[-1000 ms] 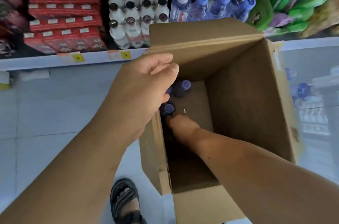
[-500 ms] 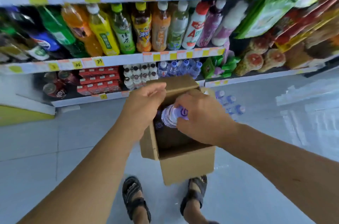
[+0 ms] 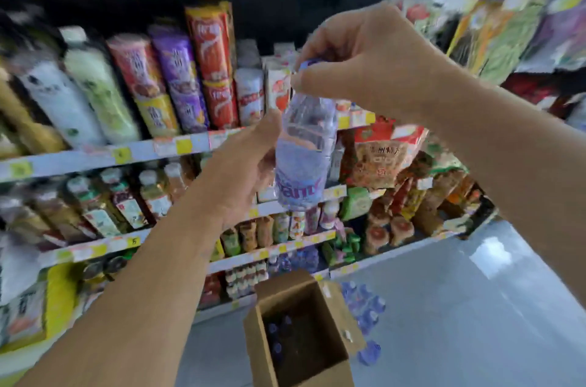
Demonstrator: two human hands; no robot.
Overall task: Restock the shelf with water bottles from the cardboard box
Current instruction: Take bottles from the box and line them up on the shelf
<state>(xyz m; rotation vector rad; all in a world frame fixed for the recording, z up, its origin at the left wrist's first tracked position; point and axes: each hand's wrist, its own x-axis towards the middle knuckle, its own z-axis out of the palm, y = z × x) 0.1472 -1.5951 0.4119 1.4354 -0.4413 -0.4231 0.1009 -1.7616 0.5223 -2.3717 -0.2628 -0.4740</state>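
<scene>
Few bottles (image 3: 273, 328) in cardboard box (image 3: 260, 355); hands (image 3: 244, 164) (image 3: 364, 69) hold one water bottle (image 3: 301, 161).

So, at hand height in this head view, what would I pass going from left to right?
Snack tubes → left grip → bottle → right grip → bags, which are blurred.
</scene>
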